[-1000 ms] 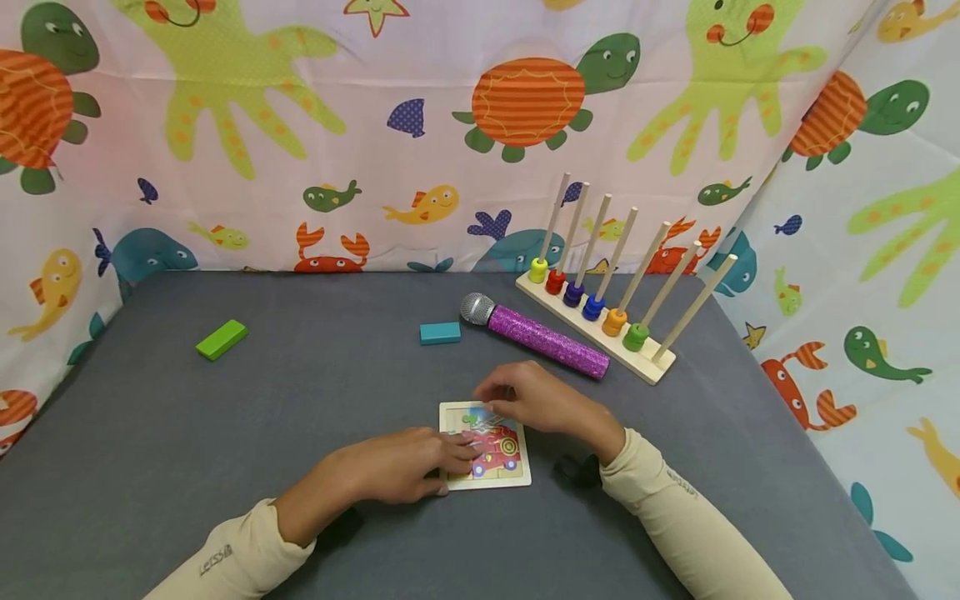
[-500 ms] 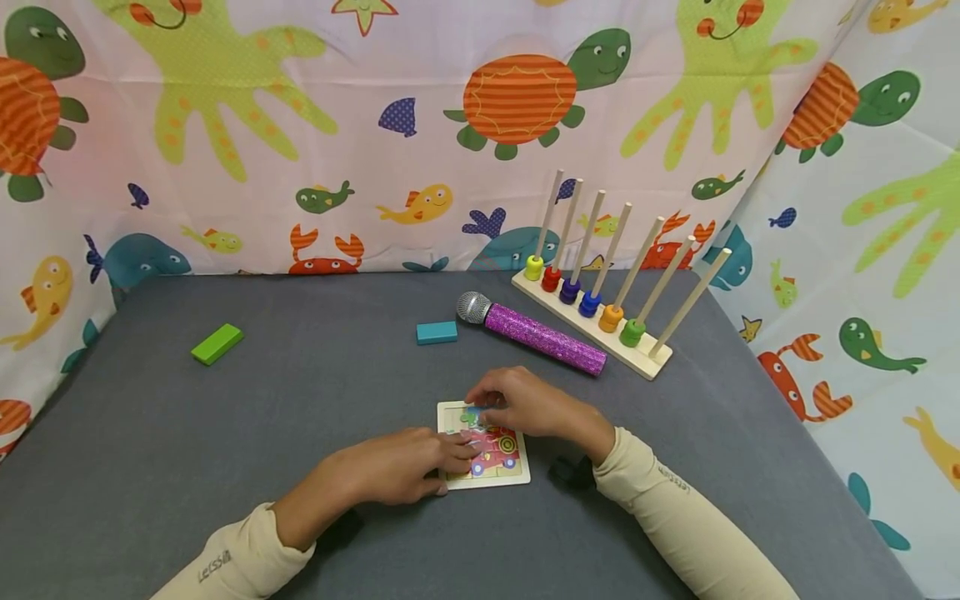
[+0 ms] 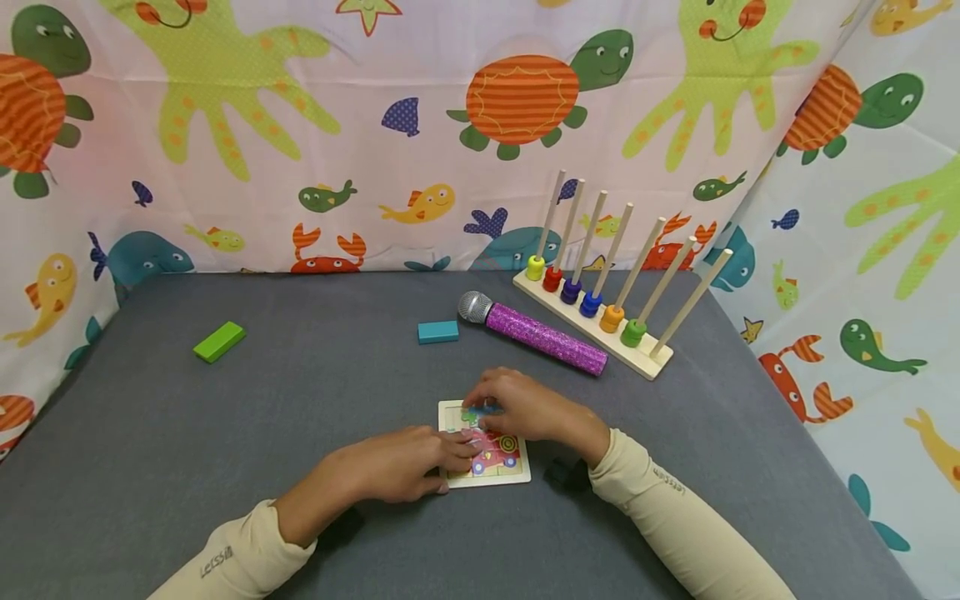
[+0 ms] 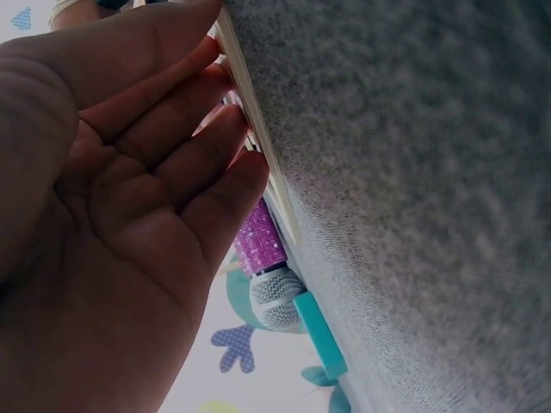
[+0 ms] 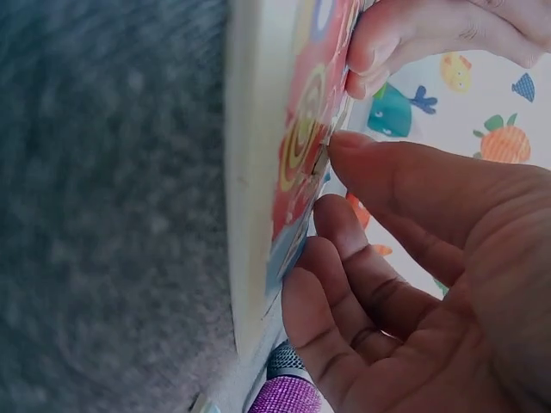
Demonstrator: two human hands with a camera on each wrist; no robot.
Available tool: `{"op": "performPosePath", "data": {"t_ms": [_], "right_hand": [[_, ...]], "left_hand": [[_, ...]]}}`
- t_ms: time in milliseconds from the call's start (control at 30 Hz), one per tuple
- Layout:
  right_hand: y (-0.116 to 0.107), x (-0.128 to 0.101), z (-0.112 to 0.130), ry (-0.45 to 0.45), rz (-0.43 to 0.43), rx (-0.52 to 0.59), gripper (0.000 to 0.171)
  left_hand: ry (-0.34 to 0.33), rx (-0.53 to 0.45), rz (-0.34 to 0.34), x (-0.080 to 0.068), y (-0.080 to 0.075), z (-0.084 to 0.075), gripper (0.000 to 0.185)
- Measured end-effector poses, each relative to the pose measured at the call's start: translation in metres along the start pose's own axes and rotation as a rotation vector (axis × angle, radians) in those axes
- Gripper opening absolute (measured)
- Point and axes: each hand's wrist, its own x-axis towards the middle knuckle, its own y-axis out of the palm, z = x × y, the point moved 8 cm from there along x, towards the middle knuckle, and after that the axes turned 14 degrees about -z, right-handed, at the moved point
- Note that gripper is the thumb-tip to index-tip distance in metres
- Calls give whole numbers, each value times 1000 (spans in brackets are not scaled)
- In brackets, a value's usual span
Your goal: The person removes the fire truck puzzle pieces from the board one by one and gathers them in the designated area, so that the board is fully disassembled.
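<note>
A small square picture puzzle in a pale wooden frame [image 3: 480, 482] lies on the grey surface, with a red vehicle picture [image 3: 491, 457] on it. My left hand [image 3: 408, 462] rests its extended fingers over the puzzle's left side, thumb by the near-left corner. In the left wrist view those fingers [image 4: 215, 198] touch the frame's edge. My right hand [image 3: 525, 406] is over the top of the puzzle, thumb and curled fingers pinching a puzzle piece [image 5: 320, 159] whose edge stands slightly raised. Most of that piece is hidden by the hand.
Behind the puzzle lie a purple glitter microphone [image 3: 547, 337] and a teal block [image 3: 438, 332]. A wooden peg stand [image 3: 600, 329] with coloured rings stands at the back right. A green block [image 3: 219, 342] lies far left. A patterned cloth [image 3: 420, 100] hangs behind.
My right hand has moved slightly left and down, from the puzzle's top edge onto its upper part. The left hand stays in place. The head view has shifted a little.
</note>
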Motion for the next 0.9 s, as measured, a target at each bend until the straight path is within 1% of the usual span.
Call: {"op": "performPosePath", "data": {"t_ms": [100, 333, 400, 600, 733, 900], "right_hand": [[1, 1, 1, -14, 8, -7, 25], [3, 5, 6, -105, 36, -76, 21], [3, 6, 7, -107, 49, -81, 21], [5, 6, 6, -54, 72, -36, 20], [4, 6, 5, -44, 46, 2, 19], [-2, 7, 5, -81, -21, 62, 20]], "left_hand": [[-5, 5, 4, 0, 0, 0, 43], [4, 19, 1, 0, -1, 0, 42], [7, 21, 0, 0, -1, 0, 42], [26, 9, -9, 0, -1, -2, 42], [29, 15, -11, 0, -1, -3, 42], [15, 11, -4, 0, -1, -3, 43]]}}
